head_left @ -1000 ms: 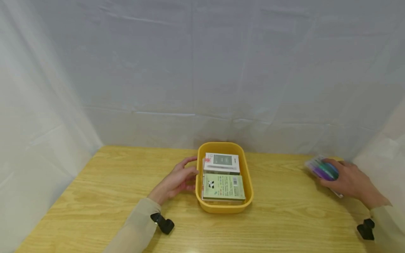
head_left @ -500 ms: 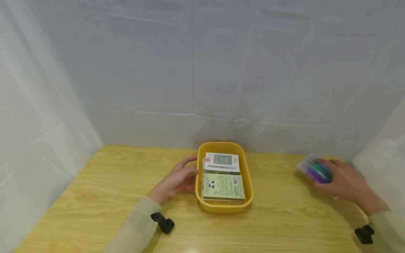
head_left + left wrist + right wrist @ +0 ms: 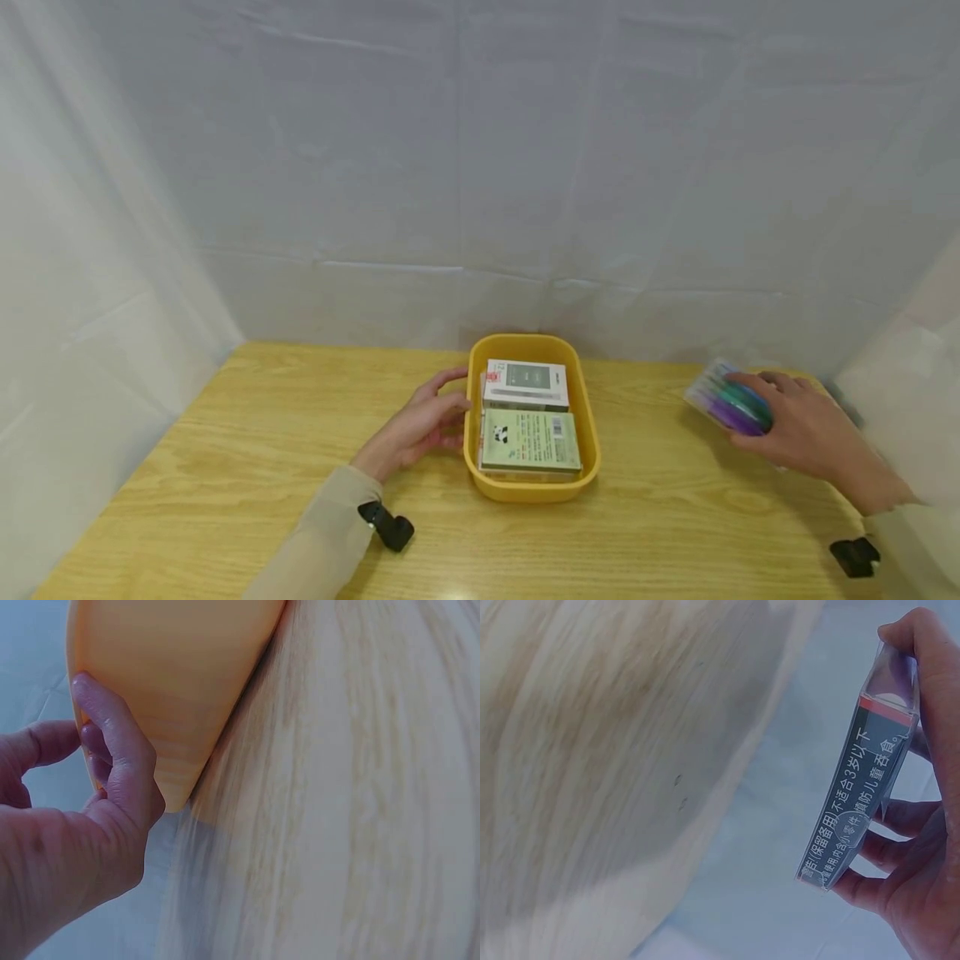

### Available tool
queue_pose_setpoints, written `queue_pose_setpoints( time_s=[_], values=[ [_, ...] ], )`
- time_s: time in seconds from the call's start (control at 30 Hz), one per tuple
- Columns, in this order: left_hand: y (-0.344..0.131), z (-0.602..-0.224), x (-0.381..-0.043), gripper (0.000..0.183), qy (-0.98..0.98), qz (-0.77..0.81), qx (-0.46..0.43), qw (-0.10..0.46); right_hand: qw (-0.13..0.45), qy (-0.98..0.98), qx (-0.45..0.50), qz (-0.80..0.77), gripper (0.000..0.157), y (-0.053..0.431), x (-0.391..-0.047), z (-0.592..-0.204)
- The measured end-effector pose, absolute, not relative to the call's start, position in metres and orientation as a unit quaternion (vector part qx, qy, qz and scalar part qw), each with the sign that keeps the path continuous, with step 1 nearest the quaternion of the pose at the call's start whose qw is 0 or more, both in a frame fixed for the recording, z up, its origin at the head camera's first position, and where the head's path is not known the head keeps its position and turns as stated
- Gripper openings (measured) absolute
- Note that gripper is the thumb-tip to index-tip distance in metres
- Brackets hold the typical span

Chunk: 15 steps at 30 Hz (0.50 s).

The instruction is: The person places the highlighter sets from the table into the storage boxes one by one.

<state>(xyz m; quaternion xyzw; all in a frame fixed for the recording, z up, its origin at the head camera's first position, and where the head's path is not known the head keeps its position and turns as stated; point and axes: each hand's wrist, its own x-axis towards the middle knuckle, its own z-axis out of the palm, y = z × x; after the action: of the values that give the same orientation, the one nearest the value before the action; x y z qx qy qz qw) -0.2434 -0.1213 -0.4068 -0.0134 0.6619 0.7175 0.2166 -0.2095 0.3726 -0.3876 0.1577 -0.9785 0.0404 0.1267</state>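
Observation:
A yellow plastic basket (image 3: 590, 433) stands on the table. My left hand (image 3: 423, 425) grips its left rim, thumb at the edge and curled fingers against the outer wall, as the left wrist view shows. Inside lie a light green box (image 3: 530, 442) with a panda picture and, behind it, a white box (image 3: 525, 383) with a grey panel. To the right, my right hand (image 3: 806, 429) holds a clear plastic pack (image 3: 727, 400) with purple, green and blue contents, over the table. Its dark printed side panel (image 3: 855, 787) faces the right wrist camera; the kind of contents is unclear.
The wooden table (image 3: 300, 442) runs back to a pale grey sheet (image 3: 375, 167) hanging behind it. Similar sheeting closes off the left and right sides. A black wrist device (image 3: 386, 525) sits on the left sleeve, another (image 3: 855, 557) on the right.
The right hand has carried the clear pack leftward, towards the basket. The left hand and the basket with its boxes have stayed in place.

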Motion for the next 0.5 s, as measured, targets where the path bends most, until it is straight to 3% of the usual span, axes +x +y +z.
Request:
queue_pose_setpoints(
  time_s=[0.5],
  values=[
    [-0.121,-0.407,-0.243,0.062,0.669,0.712,-0.011,0.215,0.140,-0.974,0.171,0.040,0.079,0.350,-0.206,-0.378]
  ],
)
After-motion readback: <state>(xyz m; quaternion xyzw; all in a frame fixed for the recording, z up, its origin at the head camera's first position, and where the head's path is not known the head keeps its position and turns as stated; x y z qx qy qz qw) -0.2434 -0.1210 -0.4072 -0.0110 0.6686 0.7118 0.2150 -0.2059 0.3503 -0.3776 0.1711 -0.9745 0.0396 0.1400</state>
